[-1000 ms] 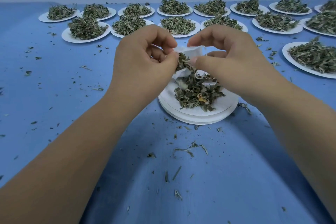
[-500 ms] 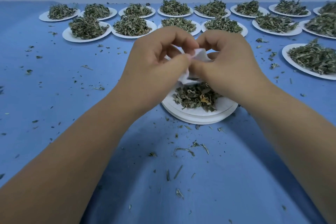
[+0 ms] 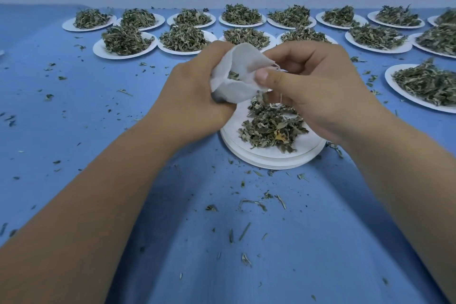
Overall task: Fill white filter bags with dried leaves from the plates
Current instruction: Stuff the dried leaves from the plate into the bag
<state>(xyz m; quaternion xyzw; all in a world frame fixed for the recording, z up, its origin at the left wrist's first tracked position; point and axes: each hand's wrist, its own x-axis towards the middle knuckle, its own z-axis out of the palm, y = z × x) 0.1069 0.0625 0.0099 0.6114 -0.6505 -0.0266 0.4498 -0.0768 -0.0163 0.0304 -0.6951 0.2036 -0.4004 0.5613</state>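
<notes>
Above near plate (image 3: 249,153) of dried leaves (image 3: 271,128), our left hand (image 3: 192,96) grips white filter bag (image 3: 243,74); our right hand (image 3: 313,86) pinches its edge.

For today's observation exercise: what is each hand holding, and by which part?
Both hold the bag: the left hand grips its lower part, and the right hand pinches the mouth's rim between thumb and fingers.

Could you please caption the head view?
Left hand and right hand hold a white filter bag by a plate of dried leaves.
</notes>
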